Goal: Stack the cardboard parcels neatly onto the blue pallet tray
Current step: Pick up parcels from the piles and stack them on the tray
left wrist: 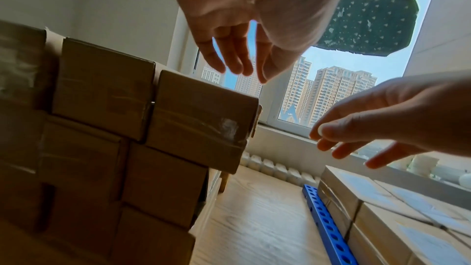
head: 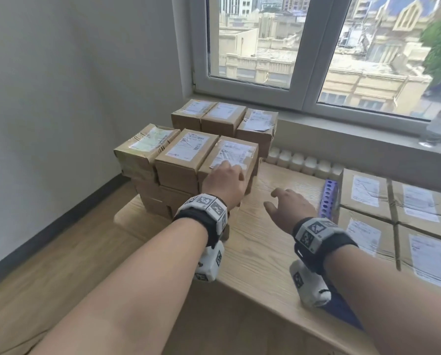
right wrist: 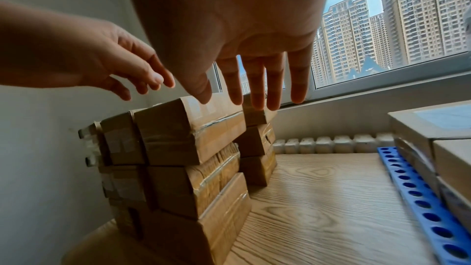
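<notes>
Several brown cardboard parcels (head: 186,160) with white labels stand stacked at the table's left end. My left hand (head: 224,178) hovers open just over the top parcel at the stack's right corner (left wrist: 203,112), its fingers (left wrist: 229,57) straight and a little above the cardboard. My right hand (head: 288,204) is open over bare table to the right of the stack, its fingers (right wrist: 257,88) spread and holding nothing. The blue pallet tray (head: 328,198), with round holes along its rim (right wrist: 420,198), lies at the right. It carries several labelled parcels (head: 393,213) laid flat.
A light wooden table (head: 260,239) holds everything. A row of small white bottles (head: 304,162) lines its back edge under the window sill (head: 368,139). A grey wall stands close on the left, and wooden floor lies below the table's left edge.
</notes>
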